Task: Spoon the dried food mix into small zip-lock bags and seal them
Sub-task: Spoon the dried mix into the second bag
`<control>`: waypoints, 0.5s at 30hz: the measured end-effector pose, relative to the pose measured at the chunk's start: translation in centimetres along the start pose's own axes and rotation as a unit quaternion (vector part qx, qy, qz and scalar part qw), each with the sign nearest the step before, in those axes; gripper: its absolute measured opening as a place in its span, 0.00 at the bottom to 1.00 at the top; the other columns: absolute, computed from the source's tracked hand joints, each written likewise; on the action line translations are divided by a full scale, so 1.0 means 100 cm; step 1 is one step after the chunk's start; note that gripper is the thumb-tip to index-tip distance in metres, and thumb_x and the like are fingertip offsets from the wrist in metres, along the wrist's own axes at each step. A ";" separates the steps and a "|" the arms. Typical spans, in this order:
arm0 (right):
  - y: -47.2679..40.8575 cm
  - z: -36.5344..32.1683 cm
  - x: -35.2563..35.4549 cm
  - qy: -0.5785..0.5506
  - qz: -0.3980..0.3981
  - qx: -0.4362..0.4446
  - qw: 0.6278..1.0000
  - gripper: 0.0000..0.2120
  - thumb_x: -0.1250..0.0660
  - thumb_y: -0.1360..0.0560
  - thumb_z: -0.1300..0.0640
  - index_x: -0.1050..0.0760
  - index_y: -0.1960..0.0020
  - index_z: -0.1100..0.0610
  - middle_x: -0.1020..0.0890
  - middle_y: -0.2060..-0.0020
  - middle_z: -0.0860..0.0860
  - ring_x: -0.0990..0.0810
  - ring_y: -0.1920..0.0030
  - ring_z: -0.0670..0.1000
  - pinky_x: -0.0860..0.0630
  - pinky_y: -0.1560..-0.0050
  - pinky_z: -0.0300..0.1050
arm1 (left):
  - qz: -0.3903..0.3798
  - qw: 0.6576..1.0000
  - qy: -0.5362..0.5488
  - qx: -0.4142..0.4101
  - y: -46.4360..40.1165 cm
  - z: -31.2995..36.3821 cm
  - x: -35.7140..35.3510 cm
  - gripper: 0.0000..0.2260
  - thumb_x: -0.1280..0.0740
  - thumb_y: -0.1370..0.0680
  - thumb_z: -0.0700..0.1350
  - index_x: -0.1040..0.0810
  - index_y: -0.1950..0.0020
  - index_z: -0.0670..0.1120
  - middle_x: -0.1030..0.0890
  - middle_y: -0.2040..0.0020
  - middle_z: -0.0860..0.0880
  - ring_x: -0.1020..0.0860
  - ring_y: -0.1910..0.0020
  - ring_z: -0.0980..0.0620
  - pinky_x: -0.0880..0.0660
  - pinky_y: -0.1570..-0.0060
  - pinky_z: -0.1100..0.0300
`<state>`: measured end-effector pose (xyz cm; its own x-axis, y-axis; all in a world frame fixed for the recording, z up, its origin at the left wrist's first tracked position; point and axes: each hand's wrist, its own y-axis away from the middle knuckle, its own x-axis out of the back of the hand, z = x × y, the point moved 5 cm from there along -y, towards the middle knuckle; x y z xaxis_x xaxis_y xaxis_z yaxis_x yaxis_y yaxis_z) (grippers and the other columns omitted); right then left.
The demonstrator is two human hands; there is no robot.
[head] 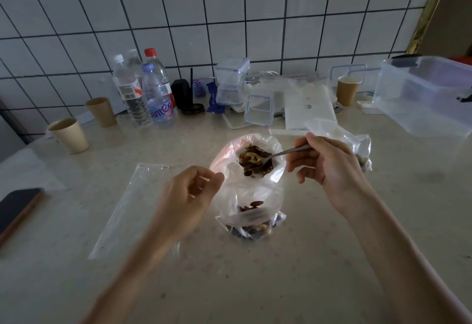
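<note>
Hands: right hand (324, 162) spoons dried mix (254, 161) (nuts?) inside plastic bag (251, 190).

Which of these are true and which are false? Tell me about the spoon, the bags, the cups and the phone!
1. The right hand holds a metal spoon. True.
2. The spoon dips into a glass bowl. False: it dips into the open plastic bag of dried mix.
3. An empty zip-lock bag lies flat left of that bag. True.
4. The left hand holds a paper cup. False: it pinches the open bag's rim; the three paper cups stand untouched.
5. A dark phone lies at the counter's left edge. True.
</note>
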<state>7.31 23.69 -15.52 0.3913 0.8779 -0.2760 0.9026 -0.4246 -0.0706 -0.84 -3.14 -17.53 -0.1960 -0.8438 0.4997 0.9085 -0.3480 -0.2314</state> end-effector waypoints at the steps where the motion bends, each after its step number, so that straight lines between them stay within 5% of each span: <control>1: 0.001 -0.001 -0.002 0.006 -0.013 0.002 1.000 0.16 0.40 0.14 0.56 0.19 0.52 0.64 0.15 0.59 0.65 0.16 0.63 0.62 0.24 0.72 0.48 | -0.022 1.000 -0.005 0.012 0.007 0.000 -0.003 0.18 0.33 0.26 0.68 0.17 0.53 0.54 0.15 0.63 0.55 0.17 0.63 0.57 0.26 0.63 0.68; 7: 0.009 -0.005 -0.016 0.085 -0.104 0.035 0.990 0.18 0.43 0.13 0.54 0.20 0.53 0.63 0.17 0.63 0.64 0.18 0.63 0.63 0.26 0.71 0.49 | -0.060 0.995 0.053 0.067 0.017 0.002 -0.015 0.04 0.28 0.20 0.48 0.16 0.52 0.49 0.14 0.65 0.51 0.18 0.71 0.57 0.27 0.71 0.68; 15: 0.019 -0.007 -0.038 0.206 -0.235 0.156 0.937 0.16 0.43 0.13 0.55 0.20 0.49 0.60 0.16 0.63 0.58 0.17 0.63 0.58 0.25 0.71 0.50 | -0.033 0.991 0.121 0.056 0.016 0.013 -0.015 0.07 0.28 0.19 0.41 0.18 0.57 0.49 0.16 0.67 0.46 0.16 0.71 0.44 0.23 0.74 0.57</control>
<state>7.70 19.72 -13.98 0.0576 0.9681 0.2439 0.9214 0.0426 -0.3863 1.43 -1.92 -17.52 -0.3262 -0.8989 0.2925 0.9236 -0.3690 -0.1039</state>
